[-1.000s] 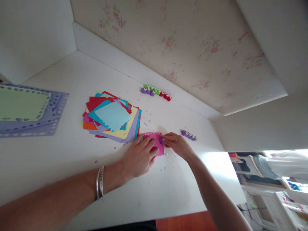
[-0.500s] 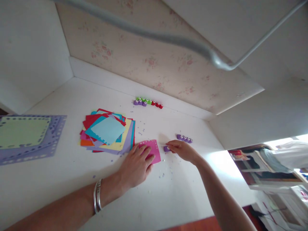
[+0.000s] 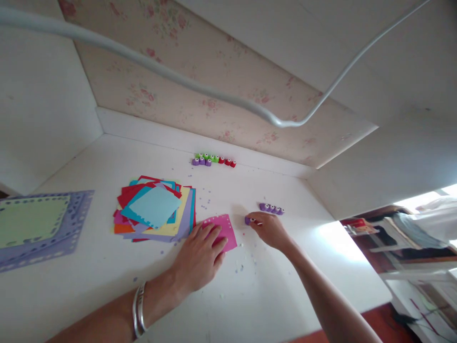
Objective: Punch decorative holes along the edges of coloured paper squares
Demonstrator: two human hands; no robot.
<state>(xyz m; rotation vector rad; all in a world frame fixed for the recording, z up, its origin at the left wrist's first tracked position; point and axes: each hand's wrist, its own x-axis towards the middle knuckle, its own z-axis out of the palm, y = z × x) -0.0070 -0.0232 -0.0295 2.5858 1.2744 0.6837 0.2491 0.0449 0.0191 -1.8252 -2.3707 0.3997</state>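
Note:
My left hand (image 3: 201, 255) lies flat with fingers spread on a pink sheet (image 3: 225, 229), which has small punched holes along its upper edge. Just right of that sheet, my right hand (image 3: 266, 228) pinches a small purple punch (image 3: 248, 220) between thumb and fingers; the punch is apart from the paper. Behind the right hand several purple punches (image 3: 272, 208) stand in a row. Left of my left hand lies a pile of coloured paper (image 3: 155, 205), with a light blue sheet on top.
Green, red and purple punches (image 3: 214, 159) line the back of the white table (image 3: 171, 309). Green and purple sheets (image 3: 34, 221) with punched borders lie at the far left. Tiny paper bits are scattered about. A pale cable (image 3: 214, 93) crosses the upper view.
The camera view has shifted. My right hand has moved the purple punch slightly up and away from the pink sheet, while my left hand stays on the sheet.

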